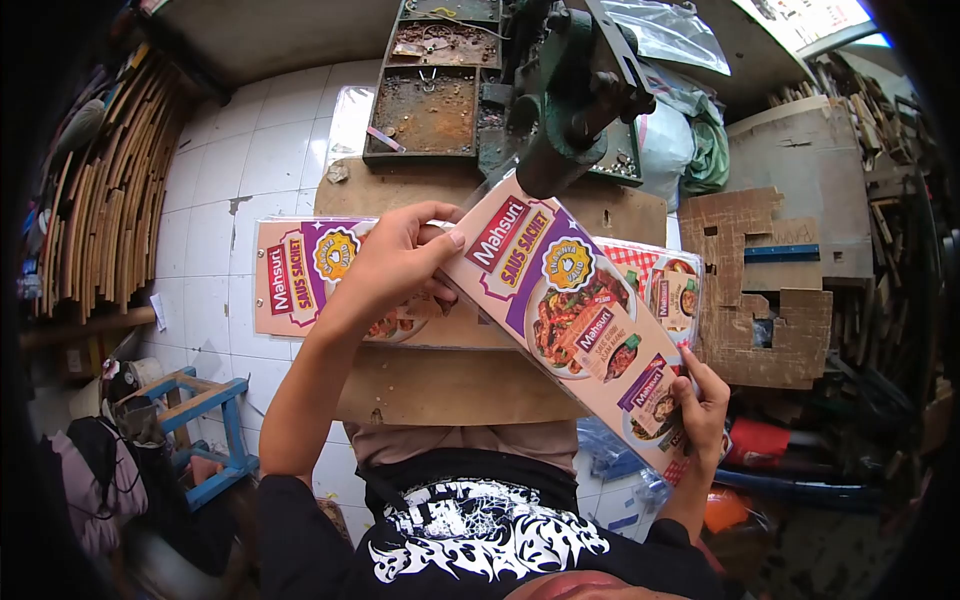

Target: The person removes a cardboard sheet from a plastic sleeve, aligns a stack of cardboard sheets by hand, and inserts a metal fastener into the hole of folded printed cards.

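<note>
A long printed Mahsuri "Saus Sachet" display card (565,290), glossy with a clear plastic edge, is held at a slant between both hands. My left hand (408,255) pinches its upper left edge, thumb on the printed face. Near the lower right end, my right hand (702,405) grips the opposite edge with the thumb on top. The card's upper end reaches beneath the round head of a dark green press (555,150), which hides part of that end. Under it, more matching cards (300,270) lie across the brown wooden worktop (450,385).
Metal trays (430,110) with small bits in them flank the press. Notched brown boards (760,290) stand at the right, and plastic bags (665,140) lie behind. Stacked wooden strips (110,180) line the left wall near a blue-framed stool (205,420).
</note>
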Demonstrator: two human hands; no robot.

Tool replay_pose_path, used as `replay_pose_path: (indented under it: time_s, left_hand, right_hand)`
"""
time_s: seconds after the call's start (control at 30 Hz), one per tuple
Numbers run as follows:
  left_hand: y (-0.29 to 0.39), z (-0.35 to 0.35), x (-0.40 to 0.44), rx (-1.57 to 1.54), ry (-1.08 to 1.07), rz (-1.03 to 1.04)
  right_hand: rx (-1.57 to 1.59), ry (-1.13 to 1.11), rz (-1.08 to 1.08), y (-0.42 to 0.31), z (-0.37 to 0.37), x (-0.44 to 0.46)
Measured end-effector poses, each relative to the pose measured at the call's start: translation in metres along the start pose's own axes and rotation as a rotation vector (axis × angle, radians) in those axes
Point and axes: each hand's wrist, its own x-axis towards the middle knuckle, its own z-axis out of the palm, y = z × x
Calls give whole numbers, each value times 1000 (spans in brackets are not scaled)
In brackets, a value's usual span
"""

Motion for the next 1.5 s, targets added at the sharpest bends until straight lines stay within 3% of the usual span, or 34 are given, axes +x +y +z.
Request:
replay_pose_path:
  time_s: [0.4, 0.57, 0.63, 0.7, 0.8, 0.83, 0.9, 0.93, 0.97, 1.0, 1.07, 1.1, 1.17, 1.27, 1.33, 1.37, 1.47, 1.5]
  left_hand:
    - [-11, -6, 6, -65, -111, -15]
    - [-8, -11, -34, -48, -204, -24]
    - [-13, -15, -55, -280, -244, 277]
    - [-22, -24, -74, -347, -281, 278]
    - [-24, -21, -85, -194, -187, 510]
    - [-23, -21, -85, 6, -36, 500]
    - [-30, -22, -73, 102, 141, 560]
    - [-25, -22, -71, 70, 84, 739]
    - [-28, -26, -77, 74, 83, 751]
    - [-36, -35, -85, -103, -66, 586]
    - [-44, -46, -86, -210, -193, 559]
    - [-36, -41, -90, -205, -194, 567]
    - [-19, -30, -99, -281, -128, 216]
    - [-28, -34, -94, -251, -89, 124]
    - [-34, -34, -90, -260, -69, -2]
    - [-34, -31, -90, -265, -70, -2]
    - [-29, -18, -85, -322, -92, -60]
    - [-27, -16, -82, -328, -93, -63]
  right_hand:
    - [-36, -7, 5, 7, -5, 8]
    - [-38, -59, 16, 7, -16, -14]
    - [339, -171, 234, 6, 3, -29]
    - [491, -327, 293, 5, 19, -45]
    - [763, -595, 477, -3, 36, -54]
    - [828, -651, 517, -12, 43, -58]
    - [914, -833, 531, -13, 55, -66]
    - [961, -925, 541, -13, 62, -72]
    - [1003, -1016, 549, -11, 69, -78]
    - [1065, -1081, 565, -11, 74, -82]
    - [1218, -1134, 619, -15, 75, -86]
    - [1287, -1131, 647, -17, 73, -84]
    - [1410, -1090, 713, -24, 63, -77]
    - [1396, -964, 729, -21, 34, -63]
    - [1020, -833, 474, -4, 22, -58]
    - [1015, -832, 476, -9, 21, -56]
    - [544, -326, 266, -36, 28, -53]
    - [539, -327, 269, -37, 26, -50]
